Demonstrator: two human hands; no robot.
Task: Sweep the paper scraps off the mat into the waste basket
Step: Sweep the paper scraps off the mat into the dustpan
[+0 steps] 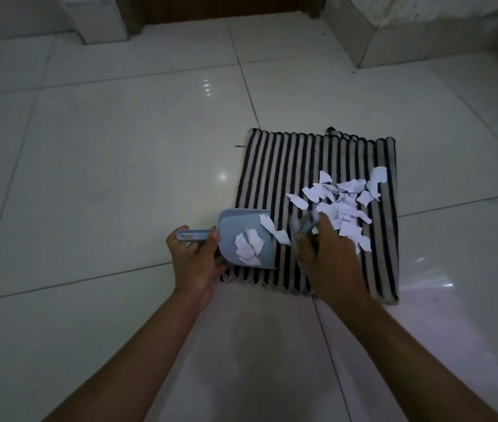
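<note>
Head view: torn white paper scraps [337, 208] lie on the striped black-and-beige mat [287, 166] just beyond the right hand [324, 257], curled round a blurred brush [304, 226], nearer than the left hand [194, 258] gripping the blue plastic dustpan [231, 231] by its handle.

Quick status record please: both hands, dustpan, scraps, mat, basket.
left hand: grips dustpan handle
right hand: holds a small brush, blurred, beside the scraps
dustpan: over mat near-left corner, a few scraps inside
scraps: most piled on the mat's right half
mat: striped, flat on tiled floor
basket: not in view
</note>
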